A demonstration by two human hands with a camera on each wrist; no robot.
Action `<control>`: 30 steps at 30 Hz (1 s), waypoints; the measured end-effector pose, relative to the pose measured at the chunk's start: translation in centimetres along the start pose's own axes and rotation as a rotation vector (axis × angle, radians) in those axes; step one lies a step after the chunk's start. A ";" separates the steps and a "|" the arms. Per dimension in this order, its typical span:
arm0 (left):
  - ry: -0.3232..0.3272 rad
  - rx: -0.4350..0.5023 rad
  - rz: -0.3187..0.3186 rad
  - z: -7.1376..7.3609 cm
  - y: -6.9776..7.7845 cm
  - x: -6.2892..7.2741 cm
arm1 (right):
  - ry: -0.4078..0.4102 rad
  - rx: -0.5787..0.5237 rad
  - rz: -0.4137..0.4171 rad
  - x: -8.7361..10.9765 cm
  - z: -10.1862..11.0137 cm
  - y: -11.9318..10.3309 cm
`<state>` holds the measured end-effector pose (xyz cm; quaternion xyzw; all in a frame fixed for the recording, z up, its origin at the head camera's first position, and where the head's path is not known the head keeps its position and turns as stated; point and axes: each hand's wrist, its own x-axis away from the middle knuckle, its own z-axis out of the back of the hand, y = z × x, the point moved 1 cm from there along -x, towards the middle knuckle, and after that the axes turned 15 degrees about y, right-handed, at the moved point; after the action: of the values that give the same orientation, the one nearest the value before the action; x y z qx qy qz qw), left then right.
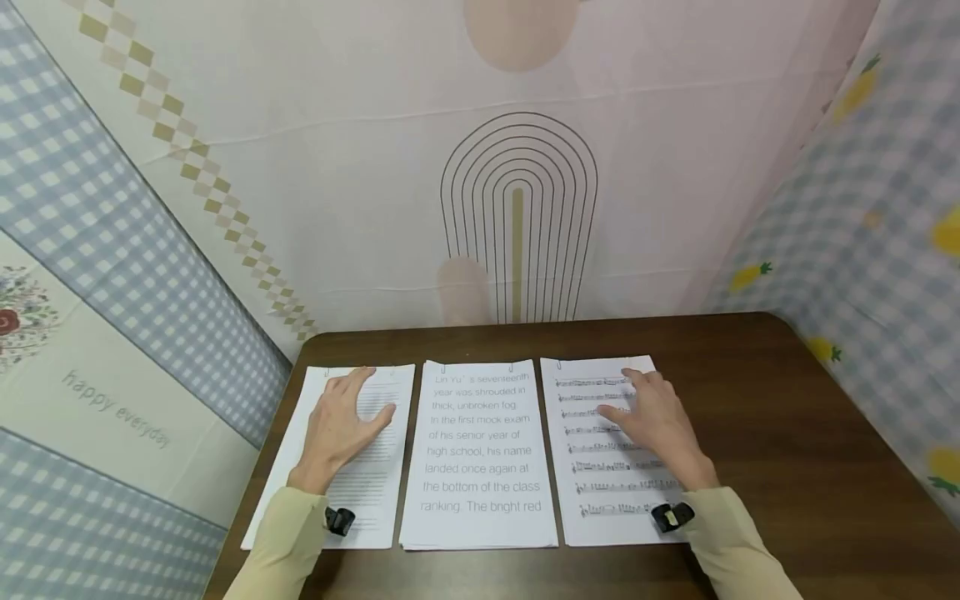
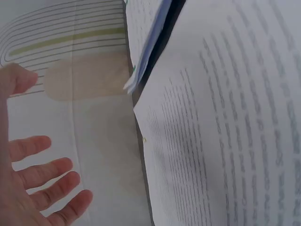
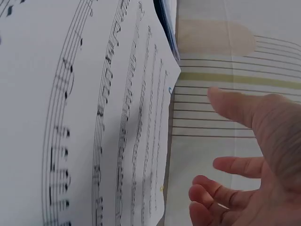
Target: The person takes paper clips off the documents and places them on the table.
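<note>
The left hand (image 1: 337, 429) is positioned above the white paper stack with small printed text (image 1: 375, 479); its fingers are spread and grip nothing. The right hand (image 1: 662, 423) is positioned above the white paper stack with black music notation (image 1: 607, 471); its fingers are parted from the thumb and hold nothing. The white paper stack with large grey text (image 1: 480, 454) lies between these two stacks on the dark brown wooden counter (image 1: 810, 475).

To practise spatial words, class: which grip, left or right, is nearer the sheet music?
Right. The right grip is over the sheet music; the left grip is over the small-print page, beyond the large-print page.
</note>
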<state>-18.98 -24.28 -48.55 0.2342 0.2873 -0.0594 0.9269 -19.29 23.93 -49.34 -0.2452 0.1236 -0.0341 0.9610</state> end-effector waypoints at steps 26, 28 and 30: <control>-0.278 0.253 -0.130 -3.8 12.8 3.9 | -0.185 0.063 -0.268 1.3 2.7 5.0; -0.306 0.248 -0.193 -4.5 14.1 4.4 | -0.197 0.069 -0.265 1.5 2.6 5.0; -0.335 0.225 -0.252 -5.2 15.4 5.0 | -0.203 0.076 -0.263 1.8 2.5 4.9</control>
<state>-13.67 -8.11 -48.98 0.2852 0.1483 -0.2443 0.9149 -16.93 29.15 -49.94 -0.2249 -0.0084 -0.1391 0.9644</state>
